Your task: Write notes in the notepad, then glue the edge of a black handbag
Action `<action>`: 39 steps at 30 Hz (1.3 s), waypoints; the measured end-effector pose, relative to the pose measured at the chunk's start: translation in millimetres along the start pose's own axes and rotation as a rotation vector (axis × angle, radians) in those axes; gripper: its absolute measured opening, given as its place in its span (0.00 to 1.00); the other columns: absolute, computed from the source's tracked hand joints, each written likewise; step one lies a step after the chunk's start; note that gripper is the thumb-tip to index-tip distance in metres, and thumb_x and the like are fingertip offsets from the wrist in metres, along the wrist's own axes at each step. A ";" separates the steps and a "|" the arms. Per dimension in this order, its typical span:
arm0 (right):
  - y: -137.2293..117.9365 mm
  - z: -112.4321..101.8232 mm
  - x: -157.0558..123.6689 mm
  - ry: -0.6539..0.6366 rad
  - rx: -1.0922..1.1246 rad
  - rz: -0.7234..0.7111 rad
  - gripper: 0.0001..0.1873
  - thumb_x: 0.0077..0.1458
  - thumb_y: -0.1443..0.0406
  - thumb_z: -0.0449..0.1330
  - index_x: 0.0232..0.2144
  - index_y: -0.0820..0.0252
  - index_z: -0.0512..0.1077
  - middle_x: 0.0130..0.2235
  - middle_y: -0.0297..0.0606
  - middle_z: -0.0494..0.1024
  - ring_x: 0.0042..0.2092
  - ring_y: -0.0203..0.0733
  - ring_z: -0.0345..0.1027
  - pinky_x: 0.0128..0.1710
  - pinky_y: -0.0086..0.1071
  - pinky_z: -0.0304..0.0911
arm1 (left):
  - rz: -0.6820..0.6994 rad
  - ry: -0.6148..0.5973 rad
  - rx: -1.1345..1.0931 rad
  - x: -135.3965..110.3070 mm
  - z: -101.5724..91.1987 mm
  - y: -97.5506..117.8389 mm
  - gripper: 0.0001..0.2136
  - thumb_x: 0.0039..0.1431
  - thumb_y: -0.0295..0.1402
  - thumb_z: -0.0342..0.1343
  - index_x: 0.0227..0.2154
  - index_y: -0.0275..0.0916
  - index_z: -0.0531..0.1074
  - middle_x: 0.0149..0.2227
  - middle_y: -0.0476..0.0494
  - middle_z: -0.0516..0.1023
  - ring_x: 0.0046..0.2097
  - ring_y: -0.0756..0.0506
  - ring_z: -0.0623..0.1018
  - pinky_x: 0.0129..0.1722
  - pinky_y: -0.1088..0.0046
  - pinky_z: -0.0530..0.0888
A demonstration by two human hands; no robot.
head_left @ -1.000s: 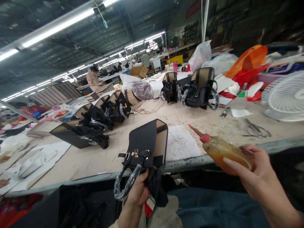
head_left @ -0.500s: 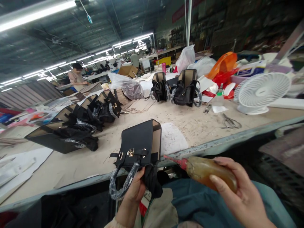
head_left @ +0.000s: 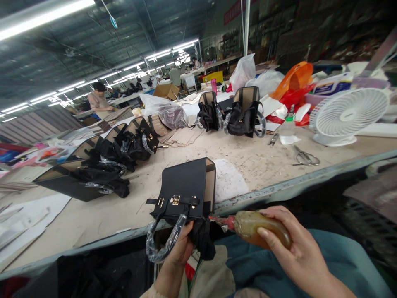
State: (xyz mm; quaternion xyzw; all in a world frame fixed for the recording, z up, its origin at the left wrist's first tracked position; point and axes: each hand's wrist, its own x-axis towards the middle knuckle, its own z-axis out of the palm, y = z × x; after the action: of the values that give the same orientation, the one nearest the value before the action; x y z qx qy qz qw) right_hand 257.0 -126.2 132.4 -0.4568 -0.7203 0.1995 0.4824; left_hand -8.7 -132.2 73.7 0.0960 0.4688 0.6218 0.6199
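A black handbag rests at the table's near edge, its gold clasp facing me and its plastic-wrapped handle hanging over the edge. My left hand is closed on the bag's lower part from beneath; its fingertips are partly hidden by the bag and the loose black lining. In my right hand is a squeeze bottle of amber liquid, thumb and fingers wrapped round it. The bottle's red nozzle points left, its tip at the bag's lower right side; whether it touches, I cannot tell.
More black handbags stand at the left and at the back of the worktable. Scissors, small snips and a white fan are on the right. A person stands far left.
My right hand has brought the squeeze bottle leftward, so its nozzle is now at the bag's side. The bag and my left hand appear slightly further right in view.
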 end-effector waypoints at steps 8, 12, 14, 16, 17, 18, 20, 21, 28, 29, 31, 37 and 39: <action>5.6 2.0 4.8 -0.029 0.008 0.009 0.11 0.60 0.65 0.58 0.46 0.53 0.65 0.43 0.38 0.68 0.43 0.39 0.67 0.41 0.30 0.66 | -0.003 -0.015 0.030 1.8 -1.7 -0.4 0.12 0.45 0.31 0.68 0.35 0.37 0.78 0.37 0.43 0.83 0.50 0.39 0.78 0.55 0.61 0.72; 9.4 1.3 5.7 -0.004 0.009 0.015 0.11 0.59 0.65 0.58 0.45 0.53 0.66 0.42 0.38 0.69 0.42 0.40 0.67 0.41 0.30 0.66 | -0.033 -0.029 0.083 3.6 -7.6 -0.6 0.09 0.48 0.31 0.66 0.34 0.36 0.78 0.38 0.42 0.83 0.49 0.41 0.78 0.55 0.64 0.72; 10.1 1.4 4.9 -0.014 0.031 0.025 0.11 0.59 0.65 0.58 0.46 0.53 0.66 0.43 0.38 0.68 0.42 0.40 0.67 0.41 0.30 0.66 | -0.032 -0.016 0.094 3.5 -8.5 -0.5 0.08 0.48 0.31 0.66 0.33 0.36 0.78 0.37 0.42 0.83 0.47 0.42 0.79 0.55 0.65 0.72; 10.1 1.9 4.4 -0.036 0.051 0.025 0.11 0.59 0.65 0.58 0.46 0.53 0.65 0.43 0.38 0.68 0.43 0.40 0.67 0.41 0.30 0.66 | -0.035 0.008 0.090 2.9 -7.5 -0.7 0.09 0.47 0.30 0.66 0.33 0.36 0.78 0.37 0.43 0.83 0.44 0.43 0.80 0.54 0.64 0.73; 10.0 2.2 4.5 -0.046 0.056 0.021 0.11 0.59 0.65 0.58 0.46 0.53 0.65 0.43 0.38 0.69 0.43 0.40 0.67 0.41 0.30 0.66 | -0.032 0.023 0.080 2.5 -6.5 -1.0 0.09 0.46 0.29 0.66 0.33 0.37 0.78 0.36 0.43 0.83 0.42 0.43 0.80 0.54 0.64 0.73; 10.1 2.6 4.9 -0.053 0.057 0.017 0.11 0.59 0.65 0.58 0.46 0.53 0.65 0.43 0.38 0.69 0.43 0.40 0.67 0.41 0.30 0.66 | -0.023 0.038 0.067 2.1 -5.3 -1.2 0.09 0.45 0.27 0.66 0.33 0.37 0.78 0.35 0.44 0.83 0.40 0.44 0.81 0.53 0.64 0.74; 11.2 3.4 6.7 -0.058 0.051 0.014 0.11 0.59 0.65 0.58 0.45 0.52 0.65 0.42 0.38 0.69 0.42 0.40 0.67 0.40 0.31 0.66 | -0.003 0.059 0.046 1.2 -2.8 -1.4 0.09 0.44 0.25 0.66 0.31 0.37 0.78 0.34 0.44 0.83 0.37 0.45 0.81 0.51 0.65 0.75; 12.2 3.8 7.7 -0.055 0.047 0.014 0.11 0.59 0.65 0.58 0.45 0.52 0.65 0.41 0.38 0.69 0.42 0.41 0.67 0.40 0.32 0.66 | 0.003 0.061 0.040 0.8 -1.8 -1.4 0.08 0.44 0.25 0.66 0.31 0.37 0.78 0.34 0.45 0.83 0.36 0.45 0.81 0.49 0.66 0.76; 18.1 5.3 9.5 -0.021 0.069 0.063 0.10 0.58 0.64 0.58 0.43 0.52 0.67 0.40 0.37 0.70 0.41 0.42 0.69 0.39 0.33 0.67 | 0.015 0.080 -0.001 -0.3 -0.2 0.6 0.09 0.43 0.22 0.65 0.30 0.38 0.79 0.31 0.47 0.83 0.36 0.46 0.81 0.43 0.71 0.78; 18.0 5.1 8.8 -0.023 0.082 0.071 0.10 0.58 0.63 0.58 0.43 0.52 0.67 0.41 0.37 0.70 0.41 0.42 0.69 0.39 0.33 0.67 | 0.011 0.081 0.000 -0.1 -0.2 0.8 0.09 0.43 0.22 0.65 0.30 0.38 0.79 0.31 0.46 0.83 0.36 0.46 0.81 0.44 0.70 0.77; 17.3 4.2 7.6 -0.036 0.106 0.084 0.10 0.58 0.63 0.58 0.43 0.52 0.66 0.41 0.37 0.70 0.41 0.41 0.69 0.40 0.32 0.68 | 0.006 0.088 0.001 0.3 -0.1 1.0 0.09 0.44 0.21 0.64 0.30 0.38 0.79 0.31 0.46 0.83 0.36 0.46 0.81 0.46 0.68 0.77; 19.2 2.7 9.4 -0.057 0.102 0.082 0.10 0.59 0.63 0.58 0.44 0.51 0.66 0.41 0.36 0.71 0.42 0.41 0.69 0.40 0.31 0.68 | 0.010 0.078 0.019 0.1 -1.8 1.8 0.09 0.45 0.22 0.64 0.32 0.37 0.79 0.33 0.45 0.83 0.38 0.45 0.81 0.53 0.65 0.73; 21.1 3.2 11.2 -0.046 0.078 0.070 0.10 0.59 0.63 0.58 0.44 0.52 0.66 0.41 0.37 0.71 0.42 0.41 0.69 0.40 0.32 0.68 | 0.008 0.073 0.022 -0.3 -4.1 2.3 0.10 0.45 0.23 0.64 0.33 0.37 0.79 0.34 0.45 0.83 0.39 0.44 0.81 0.53 0.65 0.73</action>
State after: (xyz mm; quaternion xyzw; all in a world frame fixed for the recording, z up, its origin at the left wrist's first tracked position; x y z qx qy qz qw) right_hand 262.7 -105.5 121.3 -0.4578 -0.7065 0.2545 0.4759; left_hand -13.1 -133.9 73.2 0.0821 0.4975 0.6222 0.5988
